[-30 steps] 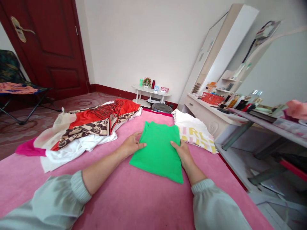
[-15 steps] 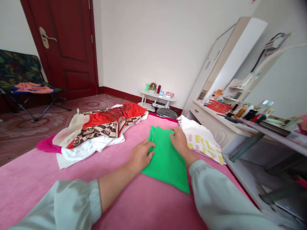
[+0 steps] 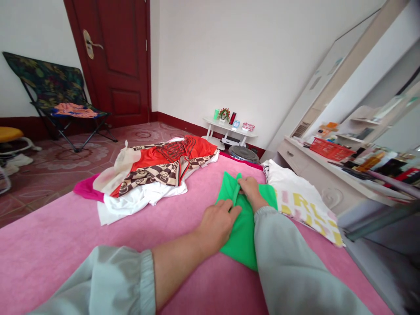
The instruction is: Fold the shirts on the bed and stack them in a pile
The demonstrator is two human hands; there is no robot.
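Observation:
A folded green cloth garment (image 3: pixel 241 238) lies on the pink bed cover (image 3: pixel 183 223), with a raised crease and a flap spreading to the right. My right hand (image 3: pixel 252 192) is closed on a gathered fold near its far edge; the fingertips are partly hidden in the fabric. My left hand (image 3: pixel 216 225) rests on the garment's left side, fingers lightly bent and thumb slightly apart, just nearer to me than the crease.
Left of my hands is a loose pile of clothes (image 3: pixel 164 170), red, checked and white. A white printed shirt (image 3: pixel 298 197) lies on the right, near the dressing table (image 3: pixel 305 164). Beyond the bed stand a small white shelf (image 3: pixel 229 126) and, far left, a folding chair (image 3: pixel 68 109).
The view has turned left. My right hand has taken up a fold of the green garment, which was flatter before and now has a raised crease. My left hand has moved closer to the right.

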